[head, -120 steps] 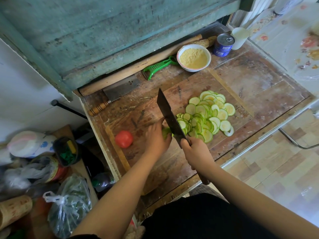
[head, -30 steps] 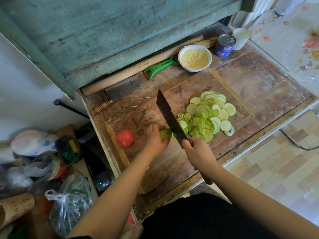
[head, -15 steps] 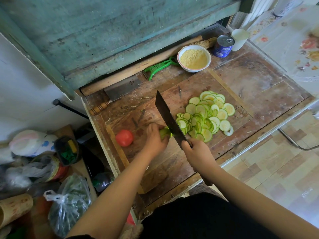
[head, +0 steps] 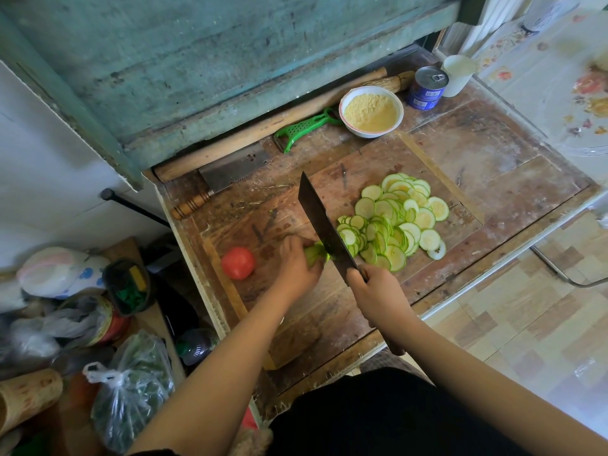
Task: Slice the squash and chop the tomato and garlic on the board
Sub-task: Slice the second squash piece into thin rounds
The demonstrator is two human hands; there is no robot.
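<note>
looking down from the head view, the landmark is the cutting board (head: 332, 324), a worn wooden slab on the table.

on the board's middle, the left hand (head: 297, 263) curls its fingers over the last stub of squash (head: 316, 251) and pins it to the wood. the stub is short; its long axis seems to run left to right across the board, from the left hand's fingers toward the blade. the right hand (head: 376, 292), at the board's near right, is wrapped round the handle of the cleaver (head: 324, 227), whose dark blade runs from the hand toward the board's far edge, so it crosses the squash's axis. the blade stands just beside the stub's cut face, and the left fingertips lie very near it on the other side. i judge that gap to be what the next cut turns on: little squash is left to hold.

the squash slices (head: 393, 218) lie heaped on the board's right half, beyond the blade. the tomato (head: 238, 263) sits whole at the board's left edge, left of the left hand and apart from it. no garlic can be made out. slicing looks almost done; the tomato and garlic are not yet begun.
</note>
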